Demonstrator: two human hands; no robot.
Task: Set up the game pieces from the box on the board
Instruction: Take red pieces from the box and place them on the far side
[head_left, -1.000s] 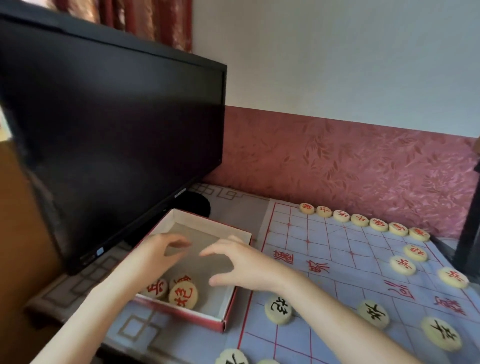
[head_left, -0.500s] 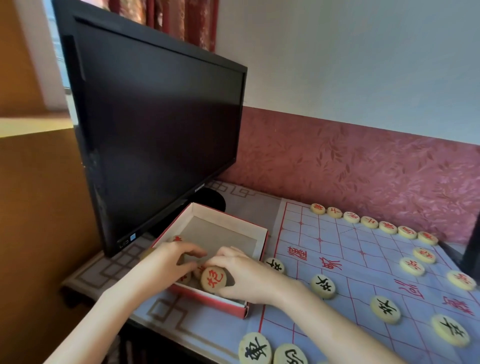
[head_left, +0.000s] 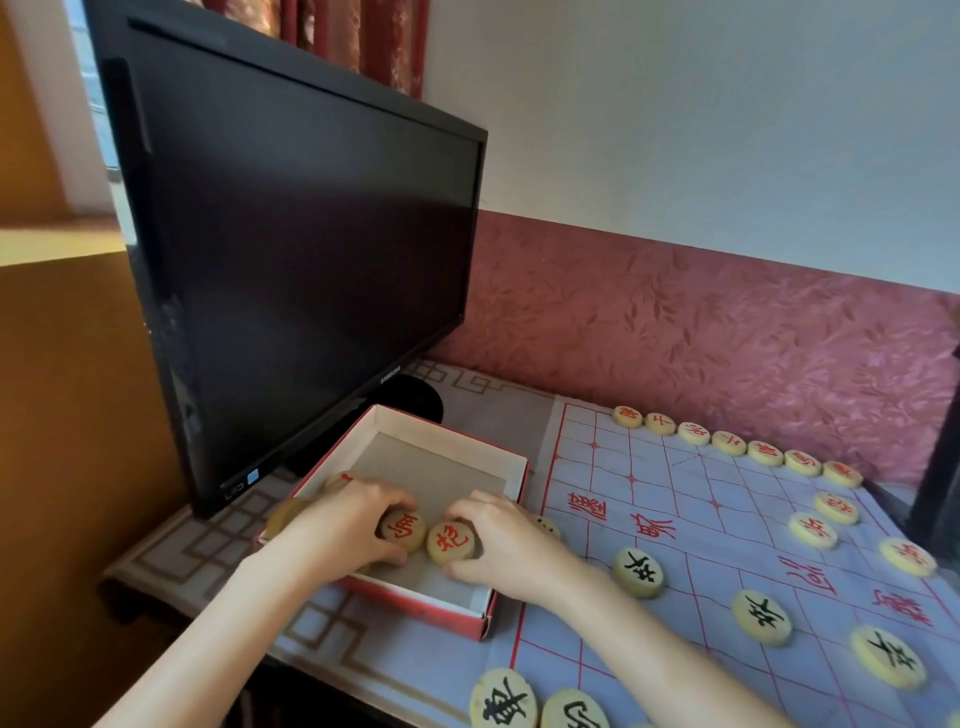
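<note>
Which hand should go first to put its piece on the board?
Right, probably. The right hand pinches a red piece at the side of the box next to the board. The left hand grips a second piece but sits farther off, with the right hand in between.

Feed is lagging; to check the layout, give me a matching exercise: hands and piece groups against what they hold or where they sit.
1 left hand
2 right hand
3 red-lettered row
4 black-lettered pieces

A along the far edge of the board
B grips the monitor-side piece
C on the board's near part
D grips the board-side piece

Pairs: 1-B, 2-D, 3-A, 4-C
</note>
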